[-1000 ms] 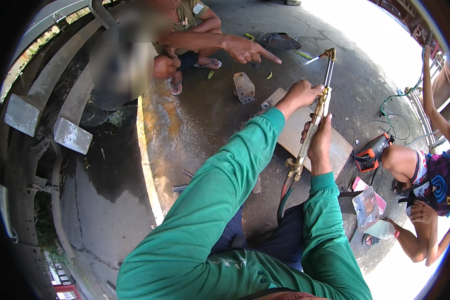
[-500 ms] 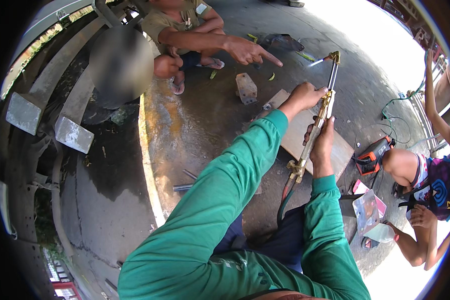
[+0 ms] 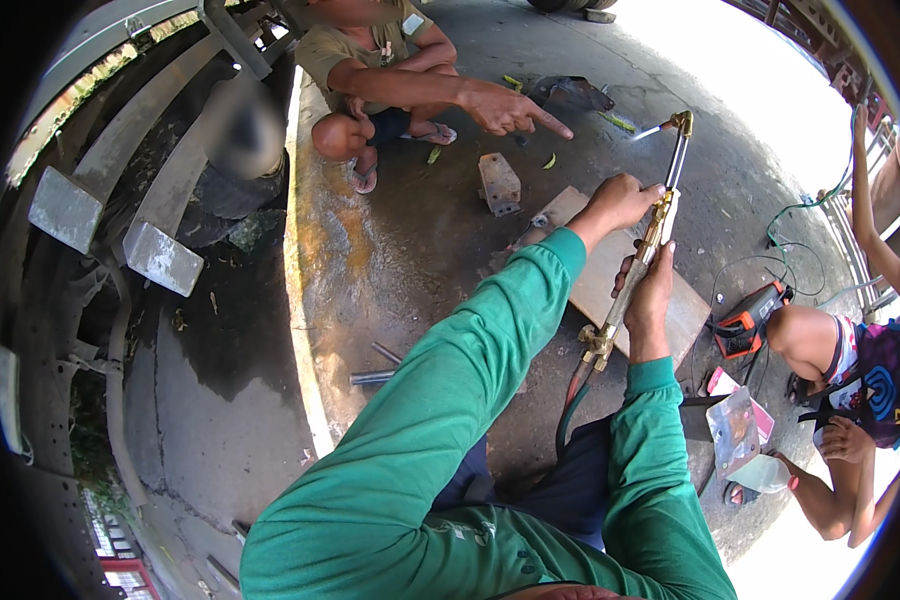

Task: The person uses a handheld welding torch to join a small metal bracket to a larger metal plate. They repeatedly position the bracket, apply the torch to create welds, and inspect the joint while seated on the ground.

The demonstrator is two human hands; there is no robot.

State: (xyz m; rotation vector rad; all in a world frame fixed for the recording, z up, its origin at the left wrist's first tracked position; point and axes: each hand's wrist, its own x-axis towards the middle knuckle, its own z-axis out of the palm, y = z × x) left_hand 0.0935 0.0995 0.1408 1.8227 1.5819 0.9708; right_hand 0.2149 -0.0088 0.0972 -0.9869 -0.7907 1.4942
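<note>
A brass and steel cutting torch [image 3: 621, 306] slants up and away in front of me, with a bright flame at its bent tip. My right hand [image 3: 650, 296] is wrapped round its handle. Farther up, my left hand [image 3: 625, 203] closes on the torch by the valve and lever part, thumb and fingers pressed against it. Red and green hoses [image 3: 572, 398] run down from the torch's base toward my legs. Below the torch lies a flat metal plate [image 3: 678, 312] on the ground.
A crouching person's hand [image 3: 510, 108] points toward the flame from the far left. A metal block with holes [image 3: 499, 184] stands on the floor. At right are an orange and black machine [image 3: 752, 318], a clear bottle [image 3: 765, 474] and another seated person. Metal rods [image 3: 373, 377] lie left of my arm.
The whole view has shifted slightly, so the surroundings sit a little lower and to the right. Both my hands keep their hold on the lit torch; the other person still points.
</note>
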